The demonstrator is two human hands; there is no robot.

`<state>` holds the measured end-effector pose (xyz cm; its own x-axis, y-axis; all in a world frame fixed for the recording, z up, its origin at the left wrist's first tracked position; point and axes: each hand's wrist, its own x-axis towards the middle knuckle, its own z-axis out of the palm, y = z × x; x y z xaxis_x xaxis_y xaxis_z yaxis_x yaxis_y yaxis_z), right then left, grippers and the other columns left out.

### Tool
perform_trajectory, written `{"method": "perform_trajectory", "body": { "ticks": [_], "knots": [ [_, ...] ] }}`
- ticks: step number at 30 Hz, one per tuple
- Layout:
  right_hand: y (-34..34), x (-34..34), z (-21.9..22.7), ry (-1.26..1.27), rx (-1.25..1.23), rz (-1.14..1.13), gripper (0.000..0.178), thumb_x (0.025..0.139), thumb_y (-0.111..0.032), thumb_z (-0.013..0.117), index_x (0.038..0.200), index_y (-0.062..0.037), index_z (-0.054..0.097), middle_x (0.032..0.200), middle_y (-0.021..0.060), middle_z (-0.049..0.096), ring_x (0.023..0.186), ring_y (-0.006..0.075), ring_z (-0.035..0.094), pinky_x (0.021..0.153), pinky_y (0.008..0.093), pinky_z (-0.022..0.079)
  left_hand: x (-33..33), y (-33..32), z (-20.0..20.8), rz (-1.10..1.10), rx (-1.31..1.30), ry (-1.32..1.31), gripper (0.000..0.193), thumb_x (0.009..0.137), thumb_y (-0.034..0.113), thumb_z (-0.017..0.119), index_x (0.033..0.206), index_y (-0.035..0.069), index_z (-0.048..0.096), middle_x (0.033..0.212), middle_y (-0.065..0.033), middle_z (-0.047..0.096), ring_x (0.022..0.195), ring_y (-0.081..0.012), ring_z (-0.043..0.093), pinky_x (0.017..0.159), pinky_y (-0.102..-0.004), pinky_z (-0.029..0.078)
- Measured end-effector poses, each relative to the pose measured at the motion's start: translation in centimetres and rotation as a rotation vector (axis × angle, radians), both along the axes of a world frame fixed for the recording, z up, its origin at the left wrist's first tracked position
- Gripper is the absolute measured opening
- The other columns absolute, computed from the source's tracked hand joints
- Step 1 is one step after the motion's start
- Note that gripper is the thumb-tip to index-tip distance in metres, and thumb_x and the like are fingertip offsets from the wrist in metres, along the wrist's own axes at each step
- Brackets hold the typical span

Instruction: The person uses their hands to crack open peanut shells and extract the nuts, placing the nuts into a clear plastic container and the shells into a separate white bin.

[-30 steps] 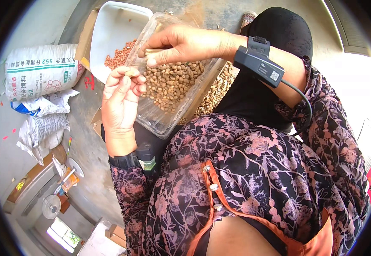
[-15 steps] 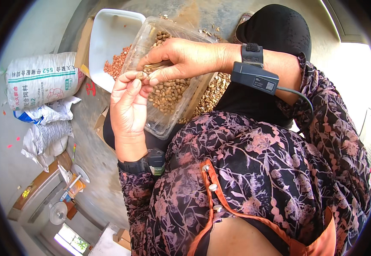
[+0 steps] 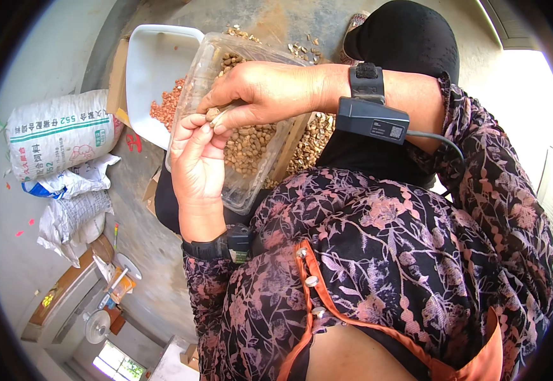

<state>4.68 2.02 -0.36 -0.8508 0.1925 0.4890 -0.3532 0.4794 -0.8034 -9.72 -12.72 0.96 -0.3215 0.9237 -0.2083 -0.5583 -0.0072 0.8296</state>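
Note:
An unshelled peanut (image 3: 213, 114) is pinched between the thumb and fingertips of my left hand (image 3: 197, 159). My right hand (image 3: 251, 94) comes across from the right, its thumb and fingers bent closed against the same peanut. A thin brown edge shows under the right fingers, too hidden to name. Both hands are over a clear plastic container (image 3: 241, 202) that holds many unshelled peanuts (image 3: 249, 150). Beyond my left hand, a white tub (image 3: 152, 57) contains shelled red peanut kernels (image 3: 166, 105).
Broken peanut shells (image 3: 317, 134) fill a space right of the container, and more shells (image 3: 303, 51) lie on the floor behind. A cardboard box (image 3: 118, 79) stands beside the tub. White printed sacks (image 3: 60, 133) lie at the left wall. My black-clad knee (image 3: 410, 38) is at the upper right.
Both hands remain together at the peanut. The right hand has shifted slightly left, its fingers now covering more of the brown thing beneath them. The whole view has moved a little.

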Motion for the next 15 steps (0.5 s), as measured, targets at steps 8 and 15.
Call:
{"method": "perform_trajectory", "body": {
  "ticks": [8,15],
  "knots": [
    [0.6,0.3,-0.3,-0.129,0.074,-0.027,0.035,0.087,-0.027,0.065,0.113,-0.0045,0.063,0.088,0.0149,0.067,0.081,0.0311,0.065,0.071,0.0386,0.051,0.2,0.7,0.2,-0.038,-0.052,0.034,0.011,0.087,0.004,0.062,0.098,0.001,0.058,0.096,-0.0107,0.064,0.088,-0.0195,0.062,0.079,-0.0340,0.053],
    [0.6,0.3,-0.5,-0.153,0.161,-0.069,0.036,0.085,-0.027,0.066,0.112,-0.0045,0.063,0.089,0.0155,0.067,0.085,0.0331,0.064,0.071,0.0402,0.050,0.2,0.9,-0.6,0.001,-0.051,-0.018,0.009,0.086,0.002,0.061,0.095,0.003,0.058,0.098,-0.0100,0.064,0.090,-0.0194,0.060,0.078,-0.0324,0.050]
  ]
}}
